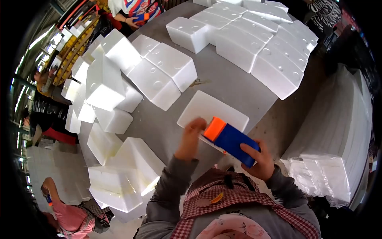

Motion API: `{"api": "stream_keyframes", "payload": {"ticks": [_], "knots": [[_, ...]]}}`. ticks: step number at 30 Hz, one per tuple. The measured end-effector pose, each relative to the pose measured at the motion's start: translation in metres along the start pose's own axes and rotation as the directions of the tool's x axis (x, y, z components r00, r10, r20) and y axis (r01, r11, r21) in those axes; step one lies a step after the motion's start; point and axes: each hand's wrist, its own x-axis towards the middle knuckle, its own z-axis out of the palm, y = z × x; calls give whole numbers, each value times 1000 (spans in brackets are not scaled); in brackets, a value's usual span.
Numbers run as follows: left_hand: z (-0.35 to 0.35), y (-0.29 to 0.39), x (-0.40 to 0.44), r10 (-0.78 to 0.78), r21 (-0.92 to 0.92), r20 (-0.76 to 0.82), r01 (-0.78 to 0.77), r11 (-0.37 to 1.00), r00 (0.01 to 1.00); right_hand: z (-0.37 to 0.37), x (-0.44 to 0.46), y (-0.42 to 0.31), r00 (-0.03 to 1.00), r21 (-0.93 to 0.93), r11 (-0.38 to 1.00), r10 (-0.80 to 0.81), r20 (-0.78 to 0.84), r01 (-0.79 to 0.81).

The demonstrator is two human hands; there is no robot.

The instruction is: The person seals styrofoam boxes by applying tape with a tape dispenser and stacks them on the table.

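Observation:
My right hand is closed round a blue-and-orange tape dispenser, its orange end pointing left over the near side of a white foam box. That box sits close to the near edge of the table, its flat top facing up. At the box's near left side is my left hand, blurred, beside the orange end. Its fingers look bent, but whether they grip the box or anything else cannot be made out. The dispenser partly hides the box's near side.
The grey table carries several foam boxes ahead, a large block of boxes at far right, and tilted foam pieces at left. Wrapped foam sheets stand on the right. Co-workers, one in a pink top, surround the table.

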Motion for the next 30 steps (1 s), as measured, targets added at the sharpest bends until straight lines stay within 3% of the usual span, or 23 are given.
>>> {"api": "stream_keyframes", "payload": {"ticks": [2, 4, 5, 7, 8, 9, 10, 11, 12, 13, 14, 16, 17, 19, 21, 22, 24, 25, 26, 27, 28, 29, 30], "knots": [[-53, 25, 54, 47, 491, -141, 28, 871, 989, -2, 34, -11, 997, -44, 997, 63, 40, -61], [-132, -90, 98, -54, 685, 33, 17, 728, 998, 4, 62, -17, 954, -313, 944, 184, 235, -105], [-135, -94, 93, -64, 682, 31, 26, 731, 997, 11, 76, -26, 897, -352, 914, 318, 308, -204], [-133, -94, 93, -264, 964, 87, -14, 265, 961, 15, 95, -24, 896, -375, 906, 320, 306, -196], [-126, -86, 75, -289, 963, 88, -7, 269, 953, 16, 93, -27, 881, -387, 901, 337, 332, -198], [-115, -63, 71, -98, 799, -69, 113, 590, 993, 16, 96, -27, 882, -389, 898, 342, 324, -205], [-100, -38, 75, 30, 517, -266, 116, 848, 963, 13, 100, -26, 877, -395, 896, 346, 333, -203], [-77, -16, 63, 6, 519, -247, 127, 845, 969, 10, 94, -28, 857, -393, 894, 366, 361, -217], [-49, 6, 49, 165, 830, 33, -118, 545, 986, 4, 85, -25, 847, -392, 889, 387, 365, -237], [-34, 16, 38, 198, 917, 350, -378, 126, 916, -9, 72, -17, 861, -303, 923, 345, 374, -238], [-37, 13, 36, 193, 916, 359, -384, 118, 913, -22, 61, -6, 883, -207, 951, 294, 366, -231], [-53, -4, 39, 109, 847, 352, -366, 385, 929, -54, 3, 17, 888, -200, 942, 322, 327, -268], [-53, -20, 33, 110, 850, 352, -367, 379, 929, -61, -35, 40, 917, -178, 954, 283, 283, -239], [-56, -61, 20, 271, 692, 7, -200, 693, 963, -26, -110, 84, 948, -95, 960, 274, 164, -262], [-57, -91, 6, 255, 385, -319, -121, 915, 913, 27, -119, 94, 976, 14, 983, 184, -118, -184], [-49, -94, 12, 201, 195, -460, -122, 973, 865, 49, -121, 107, 951, 190, 968, 207, -230, -165], [-2, -26, 41, 290, 307, -398, -172, 936, 870, 55, -116, 132, 915, 249, 942, 294, -278, -226], [8, -7, 60, 467, 694, -140, -250, 675, 873, 46, -93, 140, 859, 445, 839, 450, -244, -313], [14, 6, 71, 501, 906, 169, -334, 259, 849, 32, -69, 143, 789, 629, 678, 593, -161, -381], [23, 15, 87, 484, 903, 208, -358, 240, 850, 14, -41, 145, 766, 792, 489, 642, -43, -366], [36, 22, 108, 333, 950, 196, -263, 168, 922, -1, -22, 147, 760, 899, 288, 645, 74, -331], [49, 24, 118, 183, 982, 151, -168, 81, 972, 11, -31, 150, 759, 903, 291, 649, 55, -315], [49, 21, 119, 178, 981, 174, -186, 57, 969, 46, -44, 149, 724, 911, 350, 684, -89, -218]]}}
